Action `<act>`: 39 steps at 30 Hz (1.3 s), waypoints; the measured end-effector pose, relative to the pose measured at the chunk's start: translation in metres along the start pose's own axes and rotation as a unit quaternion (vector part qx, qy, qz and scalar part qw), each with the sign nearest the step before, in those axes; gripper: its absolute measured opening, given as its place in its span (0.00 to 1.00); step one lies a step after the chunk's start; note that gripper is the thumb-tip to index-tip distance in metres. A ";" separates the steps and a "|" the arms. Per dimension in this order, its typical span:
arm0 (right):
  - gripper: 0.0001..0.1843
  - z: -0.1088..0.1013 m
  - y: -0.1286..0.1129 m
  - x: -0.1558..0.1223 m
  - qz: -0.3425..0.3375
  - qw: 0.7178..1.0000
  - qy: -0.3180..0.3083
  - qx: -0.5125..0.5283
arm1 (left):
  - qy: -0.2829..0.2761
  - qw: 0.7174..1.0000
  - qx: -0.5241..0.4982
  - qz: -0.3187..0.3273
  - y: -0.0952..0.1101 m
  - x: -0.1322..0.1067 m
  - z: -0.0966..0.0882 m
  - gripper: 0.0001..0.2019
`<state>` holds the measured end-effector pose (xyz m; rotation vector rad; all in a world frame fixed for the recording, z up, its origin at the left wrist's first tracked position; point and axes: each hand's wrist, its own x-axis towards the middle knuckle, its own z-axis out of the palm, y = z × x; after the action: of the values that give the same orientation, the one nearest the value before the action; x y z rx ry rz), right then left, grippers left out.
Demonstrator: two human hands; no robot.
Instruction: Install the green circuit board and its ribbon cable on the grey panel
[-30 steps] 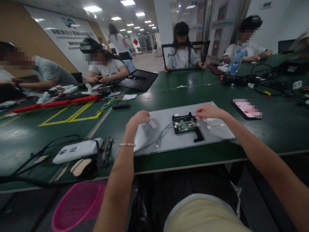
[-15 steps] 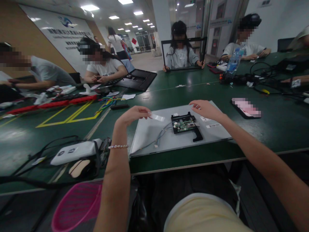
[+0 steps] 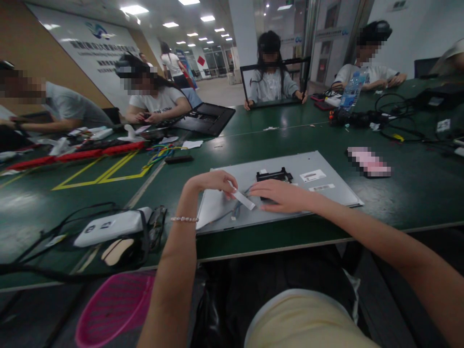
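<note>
A white tape strip (image 3: 242,199) is pinched at one end by the left hand (image 3: 212,182), just above the grey panel (image 3: 326,191) lying on the green surface (image 3: 275,137). The right hand (image 3: 284,195) is laid flat on the panel with its fingers stretched out, beside the strip.

The left hand (image 3: 213,182) pinches one end of a white tape strip (image 3: 243,199) above a grey display panel (image 3: 326,188) lying on the green table (image 3: 275,137). The right hand (image 3: 282,195) lies flat across the panel's grey cable (image 3: 237,209), fingertips touching the strip, covering most of the circuit board.
</note>
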<state>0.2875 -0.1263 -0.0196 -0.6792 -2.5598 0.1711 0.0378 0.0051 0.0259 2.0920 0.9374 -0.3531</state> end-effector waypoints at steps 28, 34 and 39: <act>0.25 0.021 -0.025 0.004 -0.071 0.992 -0.066 -0.082 | -0.030 0.993 0.103 0.056 0.005 0.021 0.017 0.17; 0.25 0.021 -0.026 0.004 -0.080 0.989 -0.065 -0.102 | -0.018 0.994 0.108 0.021 0.005 0.022 0.019 0.19; 0.24 0.020 -0.029 0.005 -0.080 0.988 -0.072 -0.112 | 0.008 0.988 0.156 0.000 0.011 0.021 0.021 0.21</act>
<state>0.2612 -0.1495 -0.0285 -0.5559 -2.7859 -0.1273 0.0620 -0.0046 0.0075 2.3814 0.9404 -0.5110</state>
